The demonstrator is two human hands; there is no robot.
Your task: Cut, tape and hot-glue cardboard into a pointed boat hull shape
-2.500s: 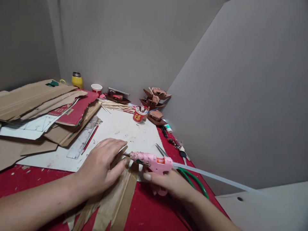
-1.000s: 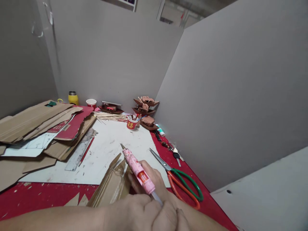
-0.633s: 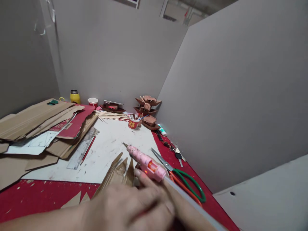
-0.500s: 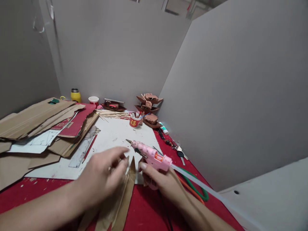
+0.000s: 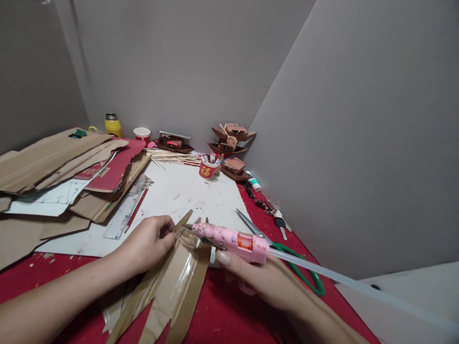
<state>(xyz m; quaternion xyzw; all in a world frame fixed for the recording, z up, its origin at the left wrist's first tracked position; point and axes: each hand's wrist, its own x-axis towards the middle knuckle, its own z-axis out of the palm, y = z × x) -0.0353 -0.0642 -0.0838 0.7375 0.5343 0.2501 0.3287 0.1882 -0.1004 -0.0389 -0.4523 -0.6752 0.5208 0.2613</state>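
My right hand point(image 5: 258, 277) is wrapped round a pink glue gun point(image 5: 229, 241), with a long clear glue stick point(image 5: 333, 274) sticking out of its back. The gun's metal nozzle points left and meets the upper end of a folded brown cardboard piece point(image 5: 175, 282), which has pointed strips and a shiny streak along it. My left hand point(image 5: 154, 241) pinches a cardboard strip at the piece's upper left edge, close to the nozzle. Scissors point(image 5: 299, 260) with green and orange handles lie behind the gun, partly hidden by it and my right hand.
Cardboard sheets point(image 5: 53, 162) are piled on the left, beside a ruler point(image 5: 124, 215) and a red pencil point(image 5: 136, 210). Farther back are a red cup point(image 5: 208, 168), wooden sticks point(image 5: 172, 156), brown model boats point(image 5: 233, 148) and a yellow bottle point(image 5: 113, 126). Keys point(image 5: 279, 220) lie at the right edge.
My left hand has closed on the cardboard's edge. The glue gun's nozzle has come down to the cardboard, and more of the piece and the scissors now shows. The view has shifted.
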